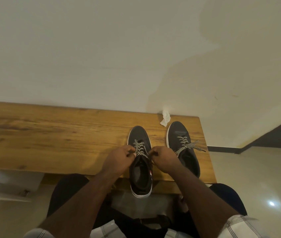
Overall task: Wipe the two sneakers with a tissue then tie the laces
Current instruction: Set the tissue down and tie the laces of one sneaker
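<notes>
— Two dark sneakers on the wooden bench [50, 134]: where do they sit?

— Toward its right end, toes pointing at the wall. The left sneaker [140, 170] hangs its heel over the near edge; the right sneaker [182, 145] lies fully on the wood, just beside it.

— And the hands?

— Both at the left sneaker. The left hand [119, 160] has a closed grip, fingers curled and pinching the checkered laces [140, 149] from the left. The right hand [162, 160] pinches the same laces from the right, fingers curled tight as well.

— The other shoe's laces?

— The right sneaker's laces [187, 146] show a bow, with an end trailing off to the right.

— Where is the tissue?

— A crumpled white tissue [165, 117] lies at the bench's far edge against the wall, between the two toes and nearer the right one.
</notes>
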